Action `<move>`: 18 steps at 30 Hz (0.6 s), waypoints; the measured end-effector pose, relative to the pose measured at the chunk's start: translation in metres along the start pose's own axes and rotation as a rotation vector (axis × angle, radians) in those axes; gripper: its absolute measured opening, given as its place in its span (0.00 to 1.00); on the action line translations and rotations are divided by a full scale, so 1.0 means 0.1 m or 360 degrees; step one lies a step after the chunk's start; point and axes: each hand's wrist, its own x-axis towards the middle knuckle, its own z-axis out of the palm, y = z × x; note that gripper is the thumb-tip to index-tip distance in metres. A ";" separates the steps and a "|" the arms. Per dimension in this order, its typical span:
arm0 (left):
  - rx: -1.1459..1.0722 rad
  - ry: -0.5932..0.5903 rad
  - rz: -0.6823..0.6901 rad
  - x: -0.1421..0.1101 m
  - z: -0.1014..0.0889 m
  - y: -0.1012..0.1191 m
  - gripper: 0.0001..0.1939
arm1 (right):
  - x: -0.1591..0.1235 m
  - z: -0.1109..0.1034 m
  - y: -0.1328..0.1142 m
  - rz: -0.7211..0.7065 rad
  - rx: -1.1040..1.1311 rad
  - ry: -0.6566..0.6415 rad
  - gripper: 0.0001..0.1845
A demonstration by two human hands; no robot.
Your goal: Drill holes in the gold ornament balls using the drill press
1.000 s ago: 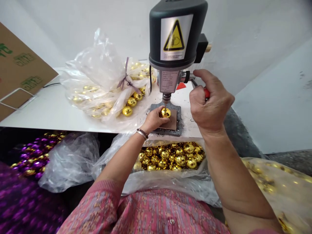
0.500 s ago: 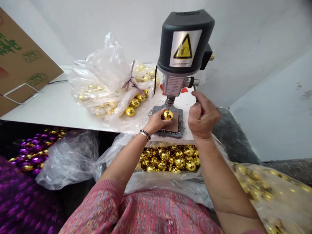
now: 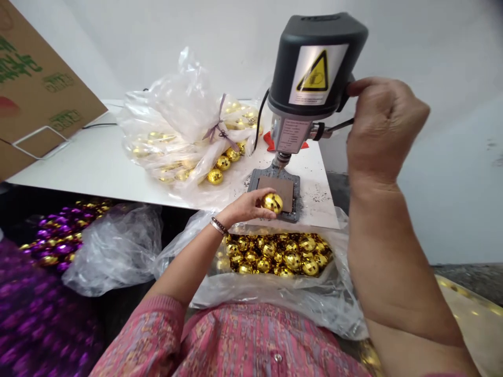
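My left hand (image 3: 243, 206) holds a mirrored gold ball (image 3: 272, 203) in its fingertips, just above the front of the brown pad (image 3: 277, 188). The pad lies on the dark metal base (image 3: 254, 180) of a small bench drill (image 3: 314, 68). The ball sits forward of the drill chuck (image 3: 281, 159) and does not touch it. My right hand (image 3: 385, 125) is raised in a fist beside the drill head, closed around the drill's feed lever (image 3: 340, 125). The lever's red grip is hidden inside my fingers.
A plastic bag of gold balls (image 3: 188, 136), tied with purple ribbon, lies behind on the white table (image 3: 90, 167). Below the table edge are an open bag of gold balls (image 3: 275, 256) and purple balls (image 3: 58, 246). Dark drill shavings dot the table.
My left hand has drawn the ball out from under the chuck, toward me. My right hand has swung up and to the right with the lever. The view has shifted slightly.
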 end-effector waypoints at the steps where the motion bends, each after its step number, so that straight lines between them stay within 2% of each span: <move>1: 0.0024 -0.0058 -0.0001 -0.06 -0.05 0.00 0.41 | -0.02 0.00 0.03 -0.0040 0.0030 -0.0012 0.19; 2: 0.0054 -0.0043 -0.0013 -0.11 -0.12 -0.01 0.41 | -0.05 -0.01 0.05 -0.0077 0.0044 -0.0017 0.20; 3: 0.0090 0.0063 -0.0038 -0.13 -0.19 -0.03 0.39 | -0.08 0.00 0.08 -0.0103 0.0039 -0.0018 0.22; 4: 0.0135 0.0251 -0.0077 -0.13 -0.28 -0.05 0.34 | -0.09 0.00 0.09 -0.0114 0.0020 -0.0019 0.23; 6: 0.0269 0.0760 -0.0195 -0.10 -0.49 -0.12 0.23 | -0.11 0.02 0.09 -0.0104 -0.0031 0.0010 0.24; 8: 0.0457 0.1205 -0.0324 -0.05 -0.70 -0.22 0.20 | -0.12 0.05 0.07 -0.0051 -0.0071 0.0065 0.23; 9: 0.0539 0.1331 -0.0373 -0.03 -0.79 -0.27 0.21 | -0.12 0.07 0.05 -0.0019 -0.0082 0.0094 0.23; 11: 0.0623 0.1427 -0.0434 0.00 -0.93 -0.36 0.24 | -0.12 0.09 0.01 0.0022 -0.0090 0.0125 0.24; 14: 0.0639 0.1439 -0.0540 0.01 -1.02 -0.44 0.21 | -0.14 0.08 -0.02 -0.0006 -0.0086 0.0098 0.25; 18: 0.0612 0.1154 -0.0631 0.07 -1.01 -0.47 0.17 | -0.18 0.07 -0.03 -0.0042 -0.0058 0.0137 0.25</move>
